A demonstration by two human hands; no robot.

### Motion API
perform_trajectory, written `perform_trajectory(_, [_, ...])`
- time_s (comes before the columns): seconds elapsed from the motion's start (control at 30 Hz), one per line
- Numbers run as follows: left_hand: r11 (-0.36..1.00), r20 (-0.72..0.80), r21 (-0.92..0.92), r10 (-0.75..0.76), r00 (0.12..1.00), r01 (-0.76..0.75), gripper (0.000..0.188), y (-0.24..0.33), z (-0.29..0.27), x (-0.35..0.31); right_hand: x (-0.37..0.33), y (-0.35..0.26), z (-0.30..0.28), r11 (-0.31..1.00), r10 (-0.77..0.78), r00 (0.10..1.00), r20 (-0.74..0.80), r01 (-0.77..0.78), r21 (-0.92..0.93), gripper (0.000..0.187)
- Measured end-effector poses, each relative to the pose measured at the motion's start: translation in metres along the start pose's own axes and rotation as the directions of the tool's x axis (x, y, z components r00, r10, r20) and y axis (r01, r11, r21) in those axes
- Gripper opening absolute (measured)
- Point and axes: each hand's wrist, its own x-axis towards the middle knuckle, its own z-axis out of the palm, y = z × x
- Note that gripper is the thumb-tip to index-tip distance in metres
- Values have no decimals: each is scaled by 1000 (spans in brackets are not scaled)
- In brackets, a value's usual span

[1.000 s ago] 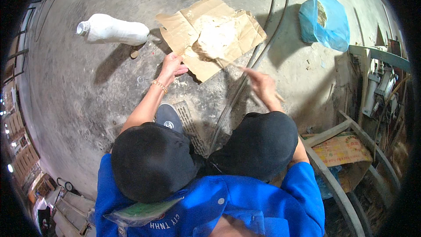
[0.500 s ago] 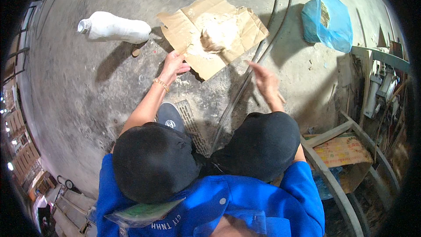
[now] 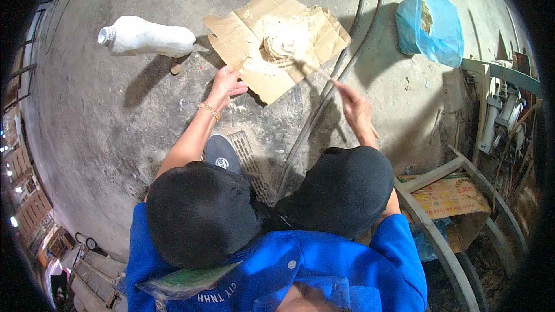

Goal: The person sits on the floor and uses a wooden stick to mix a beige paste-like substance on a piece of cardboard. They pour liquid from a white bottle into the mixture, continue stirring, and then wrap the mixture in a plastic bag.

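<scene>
A creased sheet of brown cardboard (image 3: 270, 85) lies slanted on the floor ahead of me, with pale powder and a wet-looking beige paste (image 3: 280, 46) heaped on its middle. At the sheet's near left edge my left hand (image 3: 227, 85) is closed, gripping the border between thumb and fingers. My right hand (image 3: 355, 107), to the right of the sheet, is closed round a tool with a pale wooden-looking handle (image 3: 375, 133). Its handle end sticks out below the palm. The tool's far part, blurred, reaches toward the paste; its exact kind cannot be made out.
A white plastic bottle (image 3: 150, 37) lies on its side at the left. Dark hoses (image 3: 326, 101) run past the sheet's right side. A blue plastic bag (image 3: 442, 32) with pale contents stands at far right. A metal frame (image 3: 433, 240) and cardboard box (image 3: 454, 196) are near my right knee.
The paste has been stirred from a hollowed mound with a dark patch into a rounder, swirled beige heap. My right hand has shifted slightly; my left still grips the cardboard.
</scene>
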Motion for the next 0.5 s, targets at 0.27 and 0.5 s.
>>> perform_trajectory(0.27, [1000,22,-11,20,1000,-20,25,-2,-2,6,27,-46,38,980,-196,981,13,196,-12,28])
perform_trajectory(0.5, [999,30,13,40,999,-41,26,4,1,-1,1,-8,2,997,71,997,4,-71,20,28])
